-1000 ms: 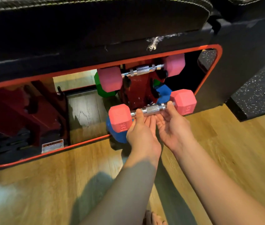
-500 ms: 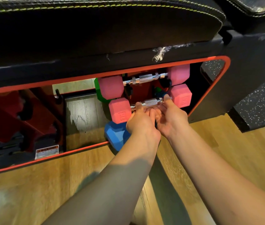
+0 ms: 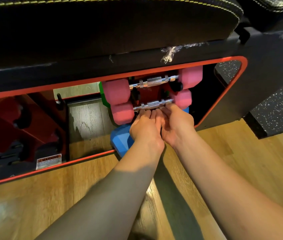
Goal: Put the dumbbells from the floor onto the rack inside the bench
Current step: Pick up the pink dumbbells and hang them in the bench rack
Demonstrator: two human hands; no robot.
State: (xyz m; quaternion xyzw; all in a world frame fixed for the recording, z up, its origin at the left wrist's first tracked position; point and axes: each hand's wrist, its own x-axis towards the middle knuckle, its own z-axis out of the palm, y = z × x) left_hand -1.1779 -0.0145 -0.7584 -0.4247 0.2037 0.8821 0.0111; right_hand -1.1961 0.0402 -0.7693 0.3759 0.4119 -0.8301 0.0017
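Both hands reach side by side into the red-rimmed opening (image 3: 223, 108) in the side of the black bench (image 3: 102, 40). The left hand (image 3: 145, 126) lies palm down with its fingers extended forward under the chrome handle of the lower pink dumbbell (image 3: 152, 104); the fingertips (image 3: 146, 112) touch the bar from below, fairly straight rather than wrapped round it. The right hand (image 3: 177, 121) sits just beside it, palm turned inward, fingers likewise stretched up to the right part of the same handle; whether the thumb closes over the bar I cannot tell.

That lower pink dumbbell lies level on the dark red rack (image 3: 152, 94), its left head (image 3: 122, 113) near the viewer and its right head (image 3: 183, 99) tucked further in. Directly above, touching or nearly so, rests the upper pink dumbbell (image 3: 154, 81), close under the top rim of the opening. A green dumbbell head (image 3: 104, 96) shows behind the pink ones on the left, and a blue dumbbell (image 3: 121, 141) sits below the hands at the bottom rim, its near head overlapping the wooden floor (image 3: 223, 161).

Left of the rack, the opening gives onto a stretch of bare floor, then a second red frame (image 3: 16, 122) with a warning label (image 3: 48, 161). Right of the pink heads the cavity is dark and open as far as the curved rim. A speckled black mat (image 3: 275, 108) lies far right.
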